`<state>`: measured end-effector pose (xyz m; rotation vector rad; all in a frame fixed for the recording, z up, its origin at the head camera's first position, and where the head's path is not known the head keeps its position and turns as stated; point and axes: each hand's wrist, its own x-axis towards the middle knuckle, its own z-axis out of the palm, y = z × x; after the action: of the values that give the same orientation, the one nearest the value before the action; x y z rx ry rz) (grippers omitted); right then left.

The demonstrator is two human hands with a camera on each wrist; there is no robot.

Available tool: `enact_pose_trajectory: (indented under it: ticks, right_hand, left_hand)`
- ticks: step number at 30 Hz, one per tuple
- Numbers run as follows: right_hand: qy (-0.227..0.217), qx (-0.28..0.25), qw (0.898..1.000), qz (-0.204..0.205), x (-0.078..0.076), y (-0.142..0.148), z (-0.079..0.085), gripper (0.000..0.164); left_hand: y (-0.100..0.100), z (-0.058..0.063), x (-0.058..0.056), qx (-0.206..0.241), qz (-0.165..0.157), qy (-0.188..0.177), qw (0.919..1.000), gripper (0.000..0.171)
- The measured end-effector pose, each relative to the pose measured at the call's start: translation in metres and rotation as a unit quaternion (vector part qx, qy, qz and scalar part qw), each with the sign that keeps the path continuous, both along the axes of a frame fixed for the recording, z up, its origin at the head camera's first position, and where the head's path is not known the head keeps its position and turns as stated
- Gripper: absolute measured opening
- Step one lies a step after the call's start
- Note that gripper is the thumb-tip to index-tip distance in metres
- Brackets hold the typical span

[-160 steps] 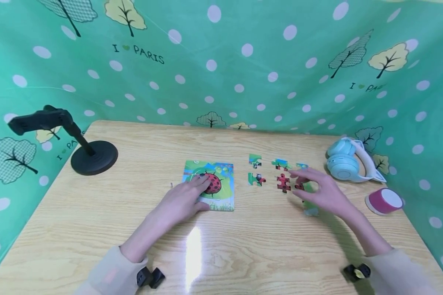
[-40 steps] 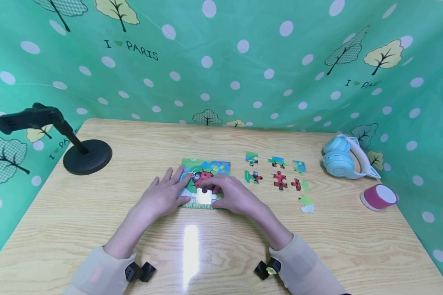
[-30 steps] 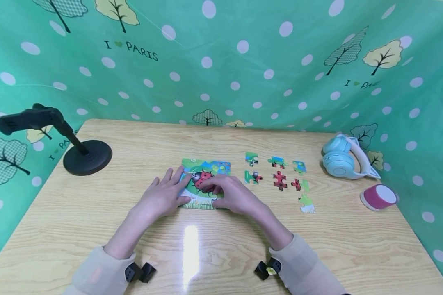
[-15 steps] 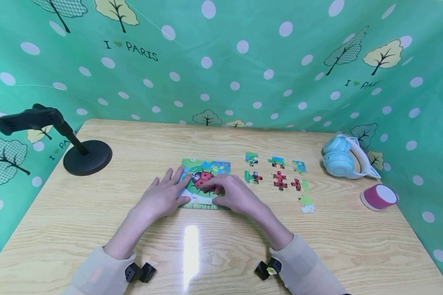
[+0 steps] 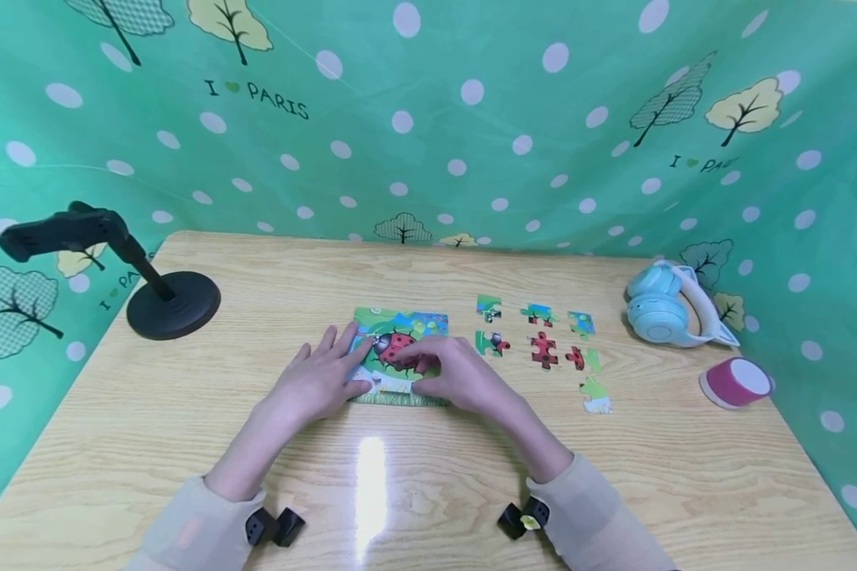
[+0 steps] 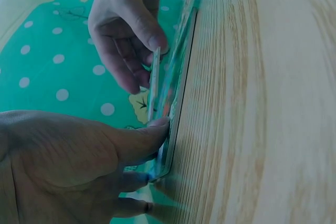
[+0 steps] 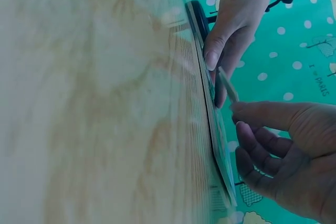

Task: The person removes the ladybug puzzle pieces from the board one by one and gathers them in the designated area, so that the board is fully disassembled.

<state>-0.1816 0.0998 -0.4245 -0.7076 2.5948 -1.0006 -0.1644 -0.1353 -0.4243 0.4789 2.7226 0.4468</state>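
Note:
A square ladybug jigsaw puzzle [image 5: 407, 400] lies flat on the table. My left hand [image 5: 314, 382] rests at its left side with fingers spread, its thumb touching the lower left edge. My right hand [image 5: 460, 377] is over the puzzle's right part and hides some of it. Between thumb and fingers it pinches a puzzle piece [image 6: 154, 85], seen edge-on in the left wrist view. In the right wrist view the same puzzle piece [image 7: 228, 83] stands tilted above the puzzle, close to the left thumb.
Several loose puzzle pieces [image 5: 543, 350] lie on the table [image 5: 471, 476] right of the puzzle. Farther right are blue cat-ear headphones [image 5: 660, 313] and a pink-and-white cylinder [image 5: 735, 383]. A black stand [image 5: 173, 304] is at the left. A green curtain [image 5: 400, 119] hangs behind.
My right hand has come from the loose pieces to the puzzle, and my left hand has shifted to its left edge. During the last second the pinched puzzle piece has changed its tilt slightly.

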Motion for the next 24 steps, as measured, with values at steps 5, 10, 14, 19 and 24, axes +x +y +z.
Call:
enact_pose_trajectory:
  ticks: [5, 10, 14, 19, 24]
  right_hand:
    - [-0.007, -0.008, 1.000, 0.000, 0.001, 0.008, 0.003, 0.047]
    - [-0.013, -0.015, 1.000, -0.003, 0.004, 0.026, 0.005, 0.048]
    - [0.005, -0.010, 1.000, -0.005, 0.006, 0.045, 0.006, 0.048]
    - [0.028, -0.006, 0.999, -0.019, 0.009, 0.069, 0.006, 0.048]
    - [0.051, 0.010, 0.998, -0.036, 0.011, 0.094, 0.008, 0.049]
  left_hand:
    - [0.002, 0.000, 0.001, -0.002, -0.003, 0.005, 1.0000, 0.069]
    - [0.002, 0.001, 0.001, -0.003, -0.005, 0.007, 1.0000, 0.068]
    - [0.002, 0.002, 0.001, 0.000, -0.005, 0.007, 1.0000, 0.067]
    - [0.001, 0.002, 0.001, 0.003, -0.004, 0.010, 0.9999, 0.067]
    - [0.000, 0.001, 0.001, 0.001, -0.004, 0.012, 0.9999, 0.067]
